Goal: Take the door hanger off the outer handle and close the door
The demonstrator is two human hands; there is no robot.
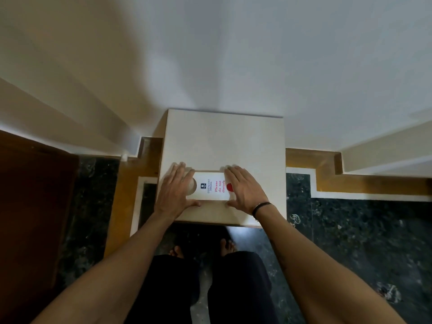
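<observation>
Door hanger (211, 188) lies flat on white table top (224, 141), left hand (174, 191) and right hand (244, 188) spread, pressing its ends; dark marble floor (350, 230) surrounds.

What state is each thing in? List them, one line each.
door hanger: lying flat on the table, printed side up, a hand on each end.
left hand: open, palm down on the hanger's cut-out end.
right hand: open, palm down on the other end.
table: upright against the wall, bearing only the hanger.
</observation>
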